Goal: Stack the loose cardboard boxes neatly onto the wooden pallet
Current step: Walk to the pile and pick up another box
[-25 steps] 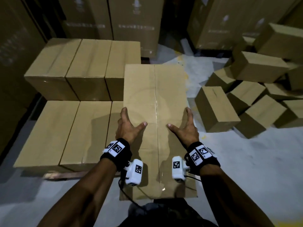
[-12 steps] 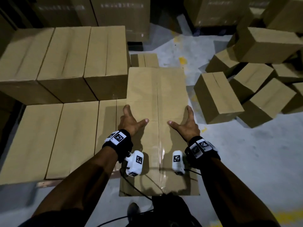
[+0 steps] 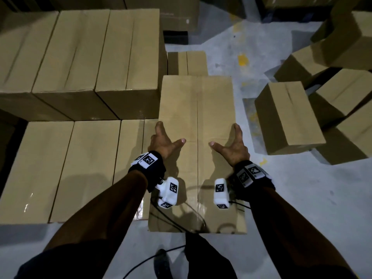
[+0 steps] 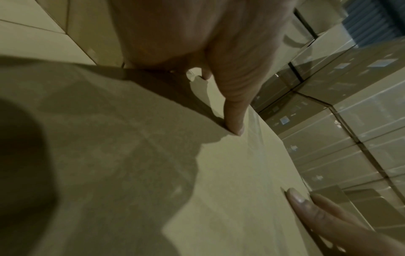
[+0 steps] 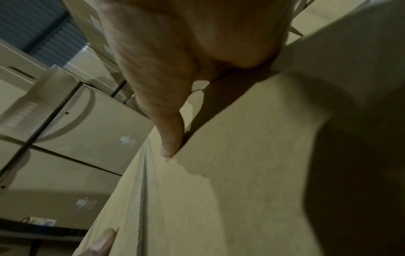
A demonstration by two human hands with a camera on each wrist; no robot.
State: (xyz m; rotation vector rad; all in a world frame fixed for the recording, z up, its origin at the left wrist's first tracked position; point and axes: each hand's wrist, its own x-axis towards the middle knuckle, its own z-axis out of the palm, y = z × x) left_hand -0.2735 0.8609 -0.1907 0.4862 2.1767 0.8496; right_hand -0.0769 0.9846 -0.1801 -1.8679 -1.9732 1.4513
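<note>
I hold a long taped cardboard box point(image 3: 213, 101) lengthwise in front of me, level with the stack. My left hand point(image 3: 164, 140) grips its left edge and my right hand point(image 3: 233, 143) its right edge. Both thumbs lie on the top and the fingers go down the sides, mostly hidden. The left thumb point(image 4: 234, 110) and right thumb point(image 5: 171, 135) press flat on the box top point(image 5: 241, 173). To the left stands the stack: a lower row of boxes point(image 3: 80, 168) and a higher row point(image 3: 80, 57) behind it. The held box overlaps the lower row's right end.
A small box point(image 3: 187, 63) lies just beyond the held box. Several loose boxes point(image 3: 287, 117) are heaped on the grey floor point(image 3: 302, 198) at the right. Tall cartons point(image 3: 177, 13) line the back. A cable point(image 3: 141, 266) trails by my feet.
I have stepped closer to the stack, carrying the box forward beside the lower row. Both hands keep the same hold on its edges.
</note>
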